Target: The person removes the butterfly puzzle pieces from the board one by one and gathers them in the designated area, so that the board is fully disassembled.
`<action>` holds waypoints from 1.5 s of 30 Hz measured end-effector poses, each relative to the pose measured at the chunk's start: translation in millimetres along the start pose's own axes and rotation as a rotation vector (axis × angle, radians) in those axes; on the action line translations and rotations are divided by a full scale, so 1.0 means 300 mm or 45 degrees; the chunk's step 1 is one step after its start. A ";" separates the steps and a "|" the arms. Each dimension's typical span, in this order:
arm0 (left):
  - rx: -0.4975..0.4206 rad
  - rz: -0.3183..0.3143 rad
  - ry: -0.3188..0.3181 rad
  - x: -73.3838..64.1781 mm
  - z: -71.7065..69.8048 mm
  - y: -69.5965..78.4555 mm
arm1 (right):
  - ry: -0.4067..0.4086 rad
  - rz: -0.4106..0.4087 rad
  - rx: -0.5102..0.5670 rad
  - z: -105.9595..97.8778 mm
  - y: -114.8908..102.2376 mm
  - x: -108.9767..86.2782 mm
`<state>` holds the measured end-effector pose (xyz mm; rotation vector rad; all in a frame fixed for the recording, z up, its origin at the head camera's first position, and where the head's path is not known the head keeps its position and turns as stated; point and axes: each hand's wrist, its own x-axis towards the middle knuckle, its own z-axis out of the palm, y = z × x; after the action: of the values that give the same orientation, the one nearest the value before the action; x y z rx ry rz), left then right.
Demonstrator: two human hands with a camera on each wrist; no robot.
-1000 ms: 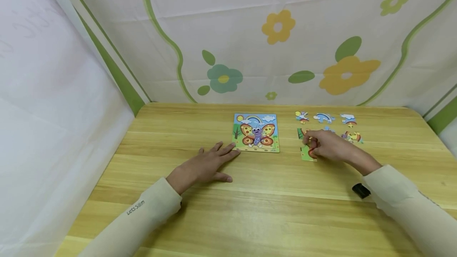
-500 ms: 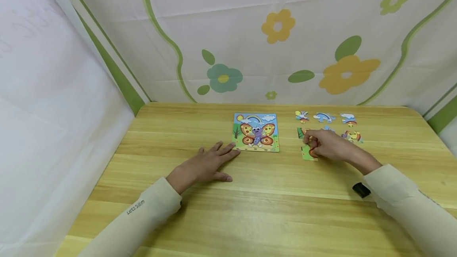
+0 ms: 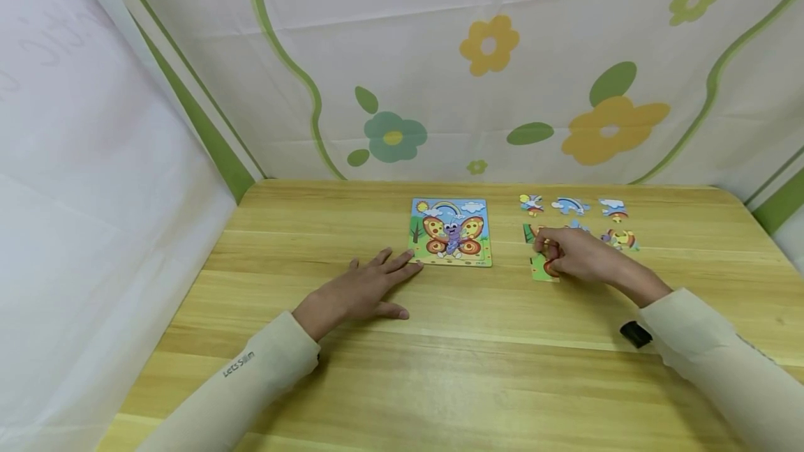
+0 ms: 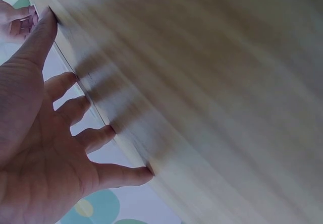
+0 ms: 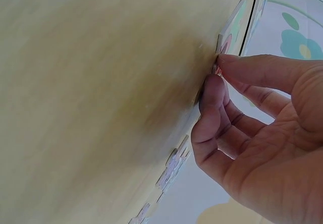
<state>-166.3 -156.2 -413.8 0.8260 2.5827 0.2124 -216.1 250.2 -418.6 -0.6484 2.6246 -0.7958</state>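
My left hand (image 3: 364,290) lies spread on the wooden table, its fingertips at the lower left corner of a square butterfly picture board (image 3: 449,264). In the left wrist view those straight fingers (image 4: 123,175) touch the tabletop. Farther right, my right hand (image 3: 581,255) pinches the edge of a green puzzle piece (image 3: 541,269) with part of a red-brown wing on it. Seen from the right wrist, thumb and forefinger meet at the edge of this piece (image 5: 233,30), which lies on the table. The hand partly covers the puzzle pieces behind it.
Several loose puzzle pieces lie at the back right, among them a rainbow piece (image 3: 570,206), a cloud piece (image 3: 613,209) and a yellow piece (image 3: 622,240). A black object (image 3: 636,334) is by the right cuff. A flowered cloth (image 3: 433,89) hangs behind the table.
The green puzzle piece has shifted very slightly, under the right hand, over the last second. Both hands stay in nearly the same place.
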 end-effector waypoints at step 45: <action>0.114 0.136 0.008 0.046 -0.004 0.009 | -0.068 -0.146 0.138 0.124 -0.292 0.304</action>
<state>-175.6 -145.8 -416.6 0.9986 2.5723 0.1313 -248.7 122.6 -412.2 -0.7839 2.4950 -0.9336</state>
